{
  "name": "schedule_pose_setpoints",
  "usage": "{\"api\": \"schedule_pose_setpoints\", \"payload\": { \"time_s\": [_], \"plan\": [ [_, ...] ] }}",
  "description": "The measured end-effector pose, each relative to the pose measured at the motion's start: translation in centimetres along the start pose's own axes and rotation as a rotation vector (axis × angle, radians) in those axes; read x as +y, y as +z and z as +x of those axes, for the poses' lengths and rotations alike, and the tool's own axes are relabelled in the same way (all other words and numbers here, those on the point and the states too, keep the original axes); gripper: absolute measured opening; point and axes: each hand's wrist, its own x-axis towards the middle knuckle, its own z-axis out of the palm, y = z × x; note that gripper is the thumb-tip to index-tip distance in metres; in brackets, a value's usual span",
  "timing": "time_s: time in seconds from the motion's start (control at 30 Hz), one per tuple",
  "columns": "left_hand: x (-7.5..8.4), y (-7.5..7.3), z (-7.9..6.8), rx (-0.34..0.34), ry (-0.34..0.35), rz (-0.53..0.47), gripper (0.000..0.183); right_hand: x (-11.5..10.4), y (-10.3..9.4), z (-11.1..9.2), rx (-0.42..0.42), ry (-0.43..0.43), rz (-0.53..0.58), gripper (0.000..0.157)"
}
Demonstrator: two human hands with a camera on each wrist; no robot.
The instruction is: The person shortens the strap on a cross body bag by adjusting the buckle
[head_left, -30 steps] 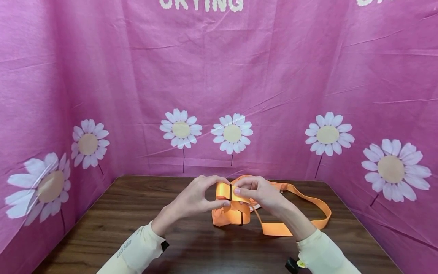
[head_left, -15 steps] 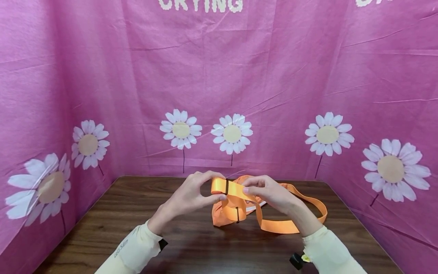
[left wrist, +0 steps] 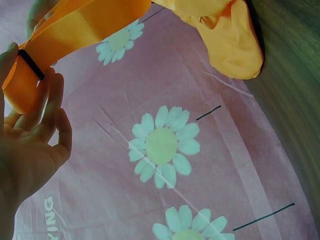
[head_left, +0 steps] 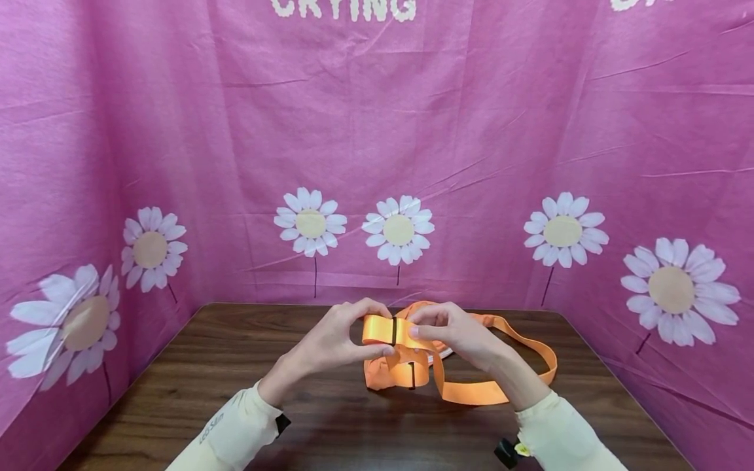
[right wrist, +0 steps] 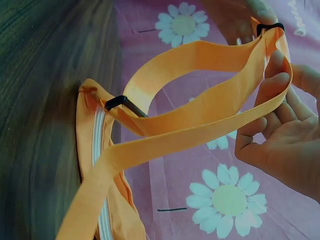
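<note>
An orange bag (right wrist: 131,212) with a white zipper (right wrist: 96,132) lies on the table, partly hidden behind its own orange strap (head_left: 471,392). My left hand (head_left: 332,337) pinches the looped strap end beside a black slider buckle (head_left: 394,330), thumb below and fingers above. Close by on the right, my right hand (head_left: 465,333) pinches the strap between thumb and fingers. A second black buckle (right wrist: 125,105) sits lower on the strap, near the bag. In the left wrist view the raised strap (left wrist: 85,25) runs from the left fingers toward the bag (left wrist: 230,42).
The dark wooden table (head_left: 194,386) carries the bag, and the strap's long loop curves over its right side. A pink cloth (head_left: 471,131) printed with daisies hangs around the back and sides.
Both hands first shifted left and slightly up while moving apart, then came back down and closer together. The strap between them slackened again, and its long loop on the right has drawn in slightly.
</note>
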Motion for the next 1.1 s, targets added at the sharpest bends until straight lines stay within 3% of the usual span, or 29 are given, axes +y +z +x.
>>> {"api": "schedule_pose_setpoints", "payload": {
  "time_s": [0.5,0.73,0.93,1.0,1.1],
  "plan": [
    [0.0,0.5,-0.2,-0.064,-0.023,0.082,0.041,-0.7,1.1,-0.2,-0.001,0.027,-0.059,0.022],
    [0.3,0.9,-0.3,-0.034,-0.011,0.106,0.050,-1.0,2.2,0.1,0.045,0.054,-0.086,0.025],
    [0.5,1.0,-0.4,0.023,-0.166,0.146,0.090,-1.6,2.5,-0.1,0.082,0.040,0.056,0.023],
    [0.3,1.1,-0.4,0.033,-0.182,0.172,0.091,-1.9,2.4,-0.2,0.090,0.016,0.117,0.021],
    [0.0,1.3,-0.4,0.012,-0.122,0.173,0.071,-2.3,2.3,-0.4,0.065,-0.011,0.205,0.018]
  ]
}}
